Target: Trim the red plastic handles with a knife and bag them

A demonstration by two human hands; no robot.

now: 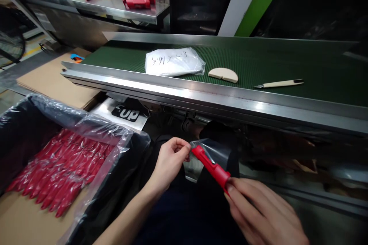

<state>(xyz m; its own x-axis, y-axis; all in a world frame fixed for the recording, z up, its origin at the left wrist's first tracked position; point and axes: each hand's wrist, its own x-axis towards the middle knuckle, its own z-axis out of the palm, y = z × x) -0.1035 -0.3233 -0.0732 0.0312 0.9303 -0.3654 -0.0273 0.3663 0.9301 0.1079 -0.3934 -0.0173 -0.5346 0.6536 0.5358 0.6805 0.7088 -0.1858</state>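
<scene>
My right hand (258,206) grips the lower end of a red plastic part (211,164), which slants up and to the left above my lap. At its upper end, my left hand (172,157) pinches the edge of a clear plastic bag (214,150) between thumb and fingers. The bag spreads out behind and to the right of the red part, whose tip is at the bag's mouth. To the left, a box lined with clear plastic (115,153) holds several rows of bagged red parts (60,168).
A metal-edged green conveyor (115,55) crosses in front, bearing a white package (174,62), a beige half-round piece (223,74) and a knife (280,84). Red parts (138,0) lie on a metal shelf (115,5) behind. Cardboard (54,78) is at the left.
</scene>
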